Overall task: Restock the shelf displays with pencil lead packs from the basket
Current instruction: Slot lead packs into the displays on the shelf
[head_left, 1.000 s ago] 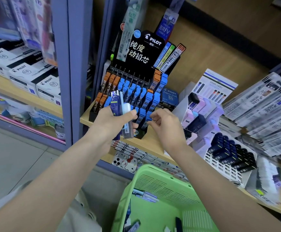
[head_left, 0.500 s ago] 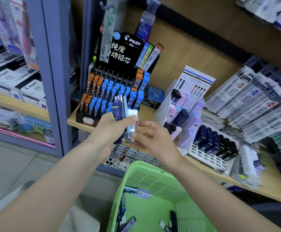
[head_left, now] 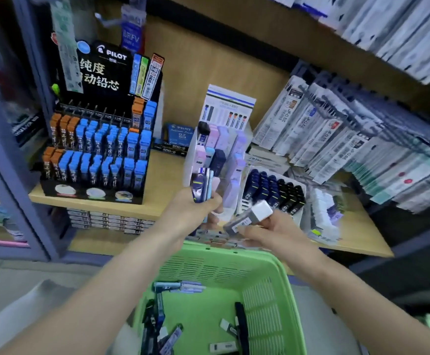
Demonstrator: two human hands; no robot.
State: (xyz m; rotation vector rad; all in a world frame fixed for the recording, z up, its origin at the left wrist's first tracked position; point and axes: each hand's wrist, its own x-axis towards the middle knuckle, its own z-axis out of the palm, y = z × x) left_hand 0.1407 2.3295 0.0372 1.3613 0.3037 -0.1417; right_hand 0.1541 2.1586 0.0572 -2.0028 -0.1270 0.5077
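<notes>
standing at the wooden shelf (head_left: 165,172), the person holds both hands up between it and the green basket (head_left: 208,267). the left hand (head_left: 190,211) has its fingers clamped round a small upright bundle of pencil lead packs (head_left: 203,184), just in front of the pastel display (head_left: 221,147). the right hand (head_left: 270,233) pinches a single grey pack with a white cap (head_left: 251,217), tilted, near the bundle but apart from it. loose packs (head_left: 180,286) lie on the basket floor. the black pilot display (head_left: 98,155) stands to the left.
</notes>
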